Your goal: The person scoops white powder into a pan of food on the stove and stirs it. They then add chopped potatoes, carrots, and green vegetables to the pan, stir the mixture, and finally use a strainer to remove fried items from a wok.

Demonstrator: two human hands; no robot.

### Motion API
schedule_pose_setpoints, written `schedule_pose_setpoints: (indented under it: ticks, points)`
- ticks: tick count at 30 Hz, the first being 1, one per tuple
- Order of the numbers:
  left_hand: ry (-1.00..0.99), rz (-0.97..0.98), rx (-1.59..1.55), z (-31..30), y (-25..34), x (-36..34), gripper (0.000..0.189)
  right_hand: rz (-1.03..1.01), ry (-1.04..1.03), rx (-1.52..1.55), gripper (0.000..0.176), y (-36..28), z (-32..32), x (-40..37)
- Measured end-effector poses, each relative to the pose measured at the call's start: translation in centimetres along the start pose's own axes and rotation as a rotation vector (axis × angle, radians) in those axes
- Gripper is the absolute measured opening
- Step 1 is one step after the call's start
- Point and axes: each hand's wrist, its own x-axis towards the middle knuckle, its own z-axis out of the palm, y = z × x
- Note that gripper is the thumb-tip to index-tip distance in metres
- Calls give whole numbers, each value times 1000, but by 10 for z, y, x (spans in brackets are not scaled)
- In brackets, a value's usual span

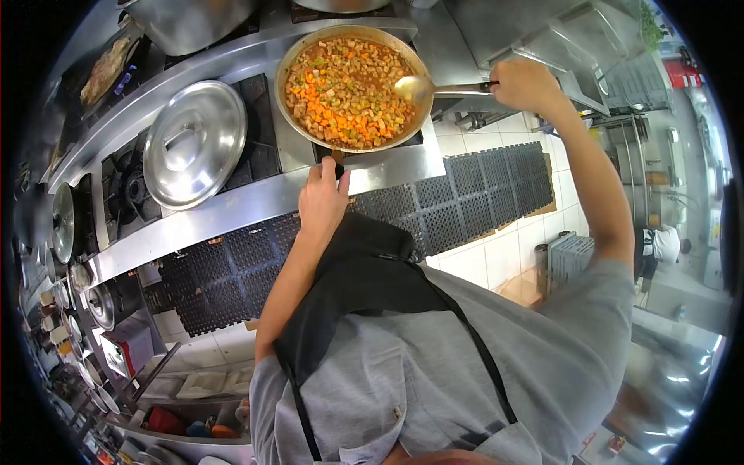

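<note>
A wide pan (pixel 425 101) on the stove holds diced meat, orange carrot cubes and green bits in brown sauce. My left hand (pixel 323 200) is closed around the pan's dark handle (pixel 338 157) at the stove's front edge. In my right hand (pixel 525 84), out to the right of the pan, is the dark handle end of a large metal spoon (pixel 457 89). The bowl of the spoon rests over the food at the pan's right side, its hollow partly shiny.
Left of the pan, a round metal lid (pixel 219 124) lies on the burner grates. A large pot (pixel 186 23) stands behind, and food (pixel 107 70) cooks over a flame at far left. Black rubber mats (pixel 465 190) cover the tiled floor below the stove's metal edge (pixel 256 203).
</note>
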Motion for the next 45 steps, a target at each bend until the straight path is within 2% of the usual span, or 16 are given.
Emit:
schedule_pose_setpoints:
  ticks: [4,6,9,10,12,14,16,18,19,21,24,29,37,38,41,45]
  points:
    - [2,14,36,1,-1,0,33,38,-142,-31,29,-19,-19,5]
    - [0,19,50,1,1,0,33,-71,-143,-137,25,-28,-20,11]
    - [-32,20,98,1,-1,0,37,-114,-303,-95,26,-32,-4,39]
    - [-26,16,81,2,-2,0,37,-111,-303,-90,26,-25,23,59]
    - [-17,13,63,6,-4,0,36,-422,-461,157,27,-9,86,96]
    - [7,16,1,8,-6,0,36,-311,-413,560,32,-46,67,51]
    - [36,14,-5,8,-4,0,32,-179,-441,617,34,-66,101,47]
    - [63,11,-10,9,-1,1,28,-112,-250,632,37,-91,153,48]
    - [67,9,16,9,0,1,28,-111,-249,636,37,-103,150,44]
    - [64,16,48,9,-1,1,27,116,-212,672,38,-129,142,36]
    - [20,-23,22,9,0,0,27,185,-156,702,40,-134,135,34]
    - [-8,-49,8,7,0,1,35,171,-95,550,39,-98,139,12]
    - [26,-26,36,8,0,-1,38,47,324,129,25,-33,102,-19]
    - [24,-32,40,8,1,-2,38,41,326,127,25,-24,102,-15]
    - [29,-35,43,9,0,-3,38,-94,562,-5,23,6,99,15]
    - [39,-80,61,7,6,-3,40,-95,590,2,24,37,88,77]
